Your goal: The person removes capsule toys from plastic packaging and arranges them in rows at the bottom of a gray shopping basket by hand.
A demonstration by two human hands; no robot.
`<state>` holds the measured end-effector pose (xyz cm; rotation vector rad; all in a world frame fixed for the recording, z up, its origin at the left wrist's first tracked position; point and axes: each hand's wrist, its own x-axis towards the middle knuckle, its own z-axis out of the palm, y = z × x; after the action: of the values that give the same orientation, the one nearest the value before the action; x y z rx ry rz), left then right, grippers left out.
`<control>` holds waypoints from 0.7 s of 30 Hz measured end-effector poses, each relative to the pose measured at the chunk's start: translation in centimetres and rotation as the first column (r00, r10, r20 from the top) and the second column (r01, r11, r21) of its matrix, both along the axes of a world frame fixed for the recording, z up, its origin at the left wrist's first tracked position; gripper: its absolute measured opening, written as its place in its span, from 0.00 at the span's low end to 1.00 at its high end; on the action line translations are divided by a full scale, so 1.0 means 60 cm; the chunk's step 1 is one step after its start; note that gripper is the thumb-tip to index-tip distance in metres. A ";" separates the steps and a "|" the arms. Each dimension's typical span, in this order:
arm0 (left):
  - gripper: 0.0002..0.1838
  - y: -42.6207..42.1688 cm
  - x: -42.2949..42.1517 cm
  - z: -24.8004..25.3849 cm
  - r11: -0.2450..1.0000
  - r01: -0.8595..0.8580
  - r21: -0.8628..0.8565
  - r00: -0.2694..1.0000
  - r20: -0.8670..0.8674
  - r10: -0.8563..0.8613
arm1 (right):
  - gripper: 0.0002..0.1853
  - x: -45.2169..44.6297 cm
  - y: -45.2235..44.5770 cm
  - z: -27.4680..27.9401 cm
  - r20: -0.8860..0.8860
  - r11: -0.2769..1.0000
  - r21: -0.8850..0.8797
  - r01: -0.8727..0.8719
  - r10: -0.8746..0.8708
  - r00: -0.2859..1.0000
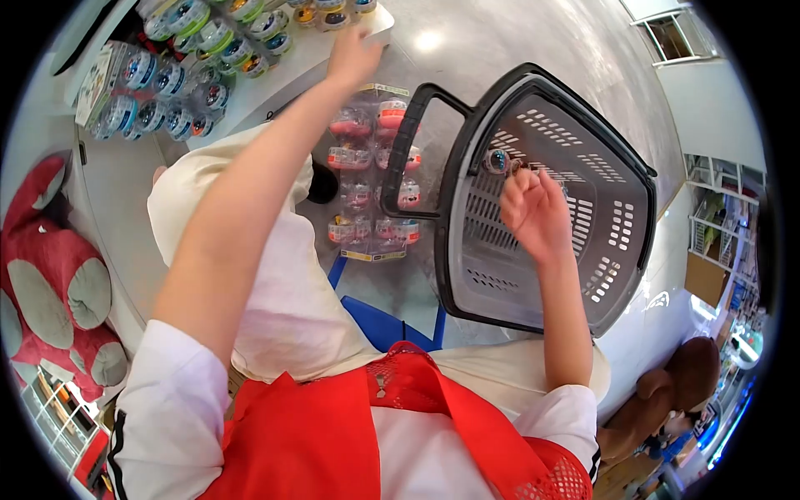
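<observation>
Black handle (404, 138) stands between my left hand (355, 57), near tabletop (293, 68) capsules (332, 18), and right hand (535, 207), over the basket (500, 260). From here, I can't tell whether either grips anything.

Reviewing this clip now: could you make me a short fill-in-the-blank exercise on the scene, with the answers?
1. The right hand is at the grey, slotted shopping ____.
2. The loop handle is coloured ____.
3. The arm reaching toward the clear capsules ends in the ____ hand.
4. Over a white shirt, the person wears a vest coloured ____.

Missing words: basket; black; left; red.
</observation>
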<state>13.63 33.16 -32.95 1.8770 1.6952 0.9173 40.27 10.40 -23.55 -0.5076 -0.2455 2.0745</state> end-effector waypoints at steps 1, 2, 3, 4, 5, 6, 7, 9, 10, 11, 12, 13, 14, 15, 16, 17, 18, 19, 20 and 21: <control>0.24 -0.021 -0.026 -0.054 0.987 -0.057 -0.148 0.998 0.017 0.060 | 0.20 -0.021 -0.009 0.024 0.024 0.993 0.075 -0.089 0.087 0.996; 0.26 -0.044 -0.049 -0.107 0.950 -0.105 -0.295 0.992 0.029 0.119 | 0.19 -0.037 -0.022 0.045 0.142 0.978 0.116 -0.171 0.154 0.978; 0.27 -0.072 -0.064 -0.156 0.884 -0.194 -0.425 0.970 0.048 0.236 | 0.18 -0.053 -0.039 0.062 0.263 0.956 0.145 -0.257 0.213 0.941; 0.26 -0.098 -0.082 -0.186 0.798 -0.206 -0.566 0.971 -0.019 0.237 | 0.16 -0.069 -0.058 0.073 0.332 0.932 0.117 -0.343 0.289 0.898; 0.25 -0.132 -0.096 -0.212 0.756 -0.132 -0.642 0.968 0.081 0.238 | 0.15 -0.085 -0.077 0.084 0.398 0.902 0.078 -0.425 0.362 0.843; 0.23 -0.163 -0.102 -0.236 0.708 -0.047 -0.704 0.953 0.182 0.244 | 0.12 -0.102 -0.094 0.097 0.410 0.877 0.019 -0.480 0.431 0.804; 0.23 -0.189 -0.100 -0.262 0.722 -0.145 -0.676 0.972 0.038 0.231 | 0.10 -0.120 -0.111 0.105 0.457 0.845 -0.058 -0.532 0.496 0.738; 0.26 -0.226 -0.086 -0.248 0.723 -0.246 -0.646 0.968 -0.129 0.215 | 0.10 -0.140 -0.150 0.096 0.467 0.814 -0.140 -0.564 0.557 0.687; 0.27 -0.226 -0.076 -0.230 0.719 -0.269 -0.641 0.963 -0.163 0.215 | 0.10 -0.147 -0.168 0.090 0.473 0.802 -0.195 -0.565 0.582 0.662; 0.27 -0.223 -0.067 -0.215 0.715 -0.293 -0.634 0.956 -0.199 0.216 | 0.10 -0.152 -0.186 0.078 0.455 0.807 -0.203 -0.555 0.580 0.676; 0.28 -0.219 -0.060 -0.208 0.713 -0.318 -0.625 0.947 -0.235 0.217 | 0.11 -0.155 -0.202 0.067 0.438 0.812 -0.210 -0.545 0.576 0.690; 0.28 -0.212 -0.055 -0.207 0.717 -0.341 -0.607 0.938 -0.266 0.221 | 0.11 -0.160 -0.212 0.064 0.444 0.806 -0.237 -0.543 0.587 0.677; 0.28 -0.202 -0.050 -0.208 0.722 -0.363 -0.589 0.928 -0.297 0.224 | 0.11 -0.163 -0.221 0.063 0.441 0.808 -0.258 -0.530 0.587 0.679; 0.28 -0.194 -0.044 -0.209 0.727 -0.382 -0.571 0.918 -0.327 0.225 | 0.12 -0.165 -0.227 0.065 0.449 0.809 -0.282 -0.516 0.587 0.674; 0.27 -0.190 -0.042 -0.214 0.691 -0.398 -0.603 0.913 -0.333 0.235 | 0.12 -0.165 -0.230 0.067 0.456 0.810 -0.309 -0.499 0.586 0.670; 0.25 -0.189 -0.043 -0.221 0.654 -0.412 -0.635 0.908 -0.341 0.242 | 0.13 -0.165 -0.230 0.068 0.475 0.814 -0.324 -0.482 0.580 0.661; 0.24 -0.189 -0.043 -0.222 0.613 -0.428 -0.664 0.903 -0.351 0.249 | 0.13 -0.164 -0.230 0.069 0.493 0.817 -0.339 -0.466 0.577 0.651; 0.22 -0.191 -0.040 -0.222 0.602 -0.441 -0.665 0.896 -0.365 0.253 | 0.13 -0.162 -0.229 0.071 0.510 0.820 -0.351 -0.453 0.573 0.641; 0.21 -0.192 -0.038 -0.221 0.593 -0.457 -0.663 0.888 -0.381 0.257 | 0.14 -0.159 -0.225 0.073 0.529 0.825 -0.344 -0.448 0.565 0.634; 0.19 -0.191 -0.037 -0.220 0.584 -0.473 -0.660 0.879 -0.399 0.261 | 0.14 -0.156 -0.220 0.075 0.546 0.831 -0.335 -0.444 0.555 0.628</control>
<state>11.41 21.67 -46.12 1.1102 2.2203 0.0029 30.89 -2.78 -19.06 -1.3831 -0.6734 2.4103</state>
